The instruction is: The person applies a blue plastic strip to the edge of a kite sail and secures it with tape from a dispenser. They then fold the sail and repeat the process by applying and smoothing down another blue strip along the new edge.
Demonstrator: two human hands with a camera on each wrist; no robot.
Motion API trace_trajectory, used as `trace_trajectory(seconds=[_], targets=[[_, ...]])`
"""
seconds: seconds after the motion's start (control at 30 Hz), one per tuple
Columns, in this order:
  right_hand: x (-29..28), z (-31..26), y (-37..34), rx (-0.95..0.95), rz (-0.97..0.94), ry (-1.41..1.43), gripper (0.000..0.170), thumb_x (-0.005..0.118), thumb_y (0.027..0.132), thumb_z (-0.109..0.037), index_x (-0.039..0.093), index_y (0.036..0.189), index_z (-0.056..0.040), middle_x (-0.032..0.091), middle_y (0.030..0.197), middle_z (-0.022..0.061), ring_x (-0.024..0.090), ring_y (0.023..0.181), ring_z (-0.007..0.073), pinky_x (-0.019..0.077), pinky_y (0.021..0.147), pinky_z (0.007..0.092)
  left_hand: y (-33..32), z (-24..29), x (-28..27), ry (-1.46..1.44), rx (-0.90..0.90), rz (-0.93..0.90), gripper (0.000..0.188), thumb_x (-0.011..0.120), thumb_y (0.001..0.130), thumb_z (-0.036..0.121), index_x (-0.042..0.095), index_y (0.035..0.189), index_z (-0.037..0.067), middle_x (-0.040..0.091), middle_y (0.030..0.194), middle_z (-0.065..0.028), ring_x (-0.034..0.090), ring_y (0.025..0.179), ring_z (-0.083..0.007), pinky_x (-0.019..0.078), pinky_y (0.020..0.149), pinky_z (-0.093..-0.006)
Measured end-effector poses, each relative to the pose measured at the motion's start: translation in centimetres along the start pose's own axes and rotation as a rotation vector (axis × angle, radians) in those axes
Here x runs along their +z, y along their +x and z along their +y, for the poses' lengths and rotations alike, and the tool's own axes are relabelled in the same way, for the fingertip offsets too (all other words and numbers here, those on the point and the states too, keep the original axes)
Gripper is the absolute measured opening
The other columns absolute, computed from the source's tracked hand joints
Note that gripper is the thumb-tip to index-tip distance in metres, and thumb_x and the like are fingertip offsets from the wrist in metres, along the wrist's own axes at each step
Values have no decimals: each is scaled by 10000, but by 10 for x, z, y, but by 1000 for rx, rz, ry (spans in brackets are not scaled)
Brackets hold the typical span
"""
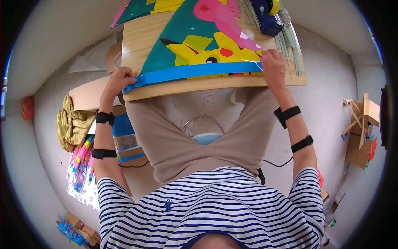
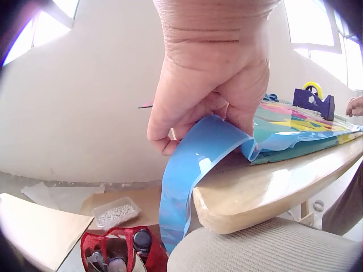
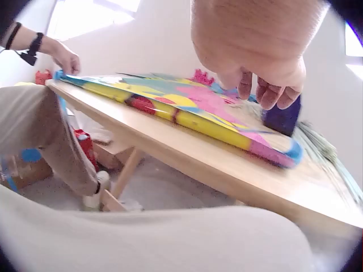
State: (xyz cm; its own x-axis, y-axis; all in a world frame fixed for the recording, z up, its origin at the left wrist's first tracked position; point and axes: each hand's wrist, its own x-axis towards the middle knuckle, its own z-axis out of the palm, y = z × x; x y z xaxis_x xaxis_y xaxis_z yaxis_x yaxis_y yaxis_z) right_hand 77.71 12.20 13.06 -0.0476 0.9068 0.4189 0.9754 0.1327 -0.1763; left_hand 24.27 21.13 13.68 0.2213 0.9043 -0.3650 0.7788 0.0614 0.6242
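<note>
A printed plastic sheet, green and pink with a yellow cartoon figure, is spread over a wooden table. Along its near edge runs a long, glossy blue plastic strip. My left hand pinches this strip near the left corner; in the left wrist view the strip's loose end hangs past the table's corner. At the other end, my right hand hovers by the sheet's right corner. Its fingers hang loosely bent above the sheet in the right wrist view, with nothing seen in them.
A dark blue tape dispenser with a yellow core stands at the back right, beside bundles of thin pale sticks. Another printed sheet lies at the back left. Below the table's left corner sits a red bag.
</note>
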Motion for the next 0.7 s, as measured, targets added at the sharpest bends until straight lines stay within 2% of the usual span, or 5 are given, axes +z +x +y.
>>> trace_trajectory(seconds=[0.17,0.27,0.47,0.63,0.7], targets=[[17,-129,-9,-253,-214,76,677,687,893,-417,504,1451,-80,447,1525,160,364,1443,349,298,1177,523,-2,-1,2,14,69,42,190,768,750,87,611,736,-20,573,655,-61,525,631,-134,430,581,-323],[40,-171,-20,-284,-271,197,743,677,888,-455,450,1496,-92,375,1580,157,293,1486,353,246,1189,576,-2,0,0,-8,56,27,183,767,745,92,622,744,-19,592,674,-62,533,648,-128,438,594,-316],[54,-182,-33,-248,-321,182,812,700,862,-466,410,1531,-109,319,1620,155,251,1508,377,162,1202,608,-5,-8,-18,-58,-29,-114,173,787,770,142,667,781,18,588,688,-7,530,659,-99,432,603,-283],[56,-184,-34,-239,-334,187,874,742,829,-439,370,1555,-124,285,1640,141,235,1519,367,143,1211,597,-21,-51,-66,-92,-83,-323,193,803,758,177,686,805,31,590,725,22,527,699,-86,424,633,-263],[57,-184,-34,-232,-346,181,901,752,821,-437,345,1568,-139,263,1652,131,219,1526,360,142,1213,594,-36,-84,-84,-81,-100,-265,185,807,756,180,687,801,46,594,751,36,523,714,-70,406,637,-242]])
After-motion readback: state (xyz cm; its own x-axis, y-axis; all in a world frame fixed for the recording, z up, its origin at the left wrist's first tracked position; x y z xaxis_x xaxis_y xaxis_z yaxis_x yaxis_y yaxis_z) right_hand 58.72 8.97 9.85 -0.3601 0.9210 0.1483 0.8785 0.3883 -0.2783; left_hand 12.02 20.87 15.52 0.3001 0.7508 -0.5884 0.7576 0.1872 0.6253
